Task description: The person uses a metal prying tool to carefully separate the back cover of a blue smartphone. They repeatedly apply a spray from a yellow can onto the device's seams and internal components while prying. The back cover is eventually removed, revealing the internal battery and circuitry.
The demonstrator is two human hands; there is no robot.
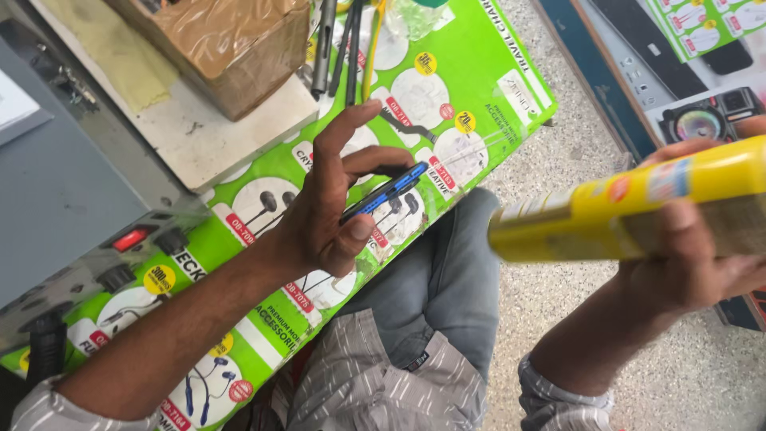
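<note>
Loosely pinched edgewise in the left hand (pixel 331 211), the slim blue-edged phone (pixel 383 194) could slip; the right hand (pixel 690 263) grips a yellow cylindrical spray can (pixel 630 209).

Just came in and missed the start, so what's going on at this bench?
A seated person holds a blue-edged phone edge-on in the left hand, over a green printed sheet covering the bench. The right hand grips a yellow spray can lying sideways, its end toward the phone. The two are apart.
</note>
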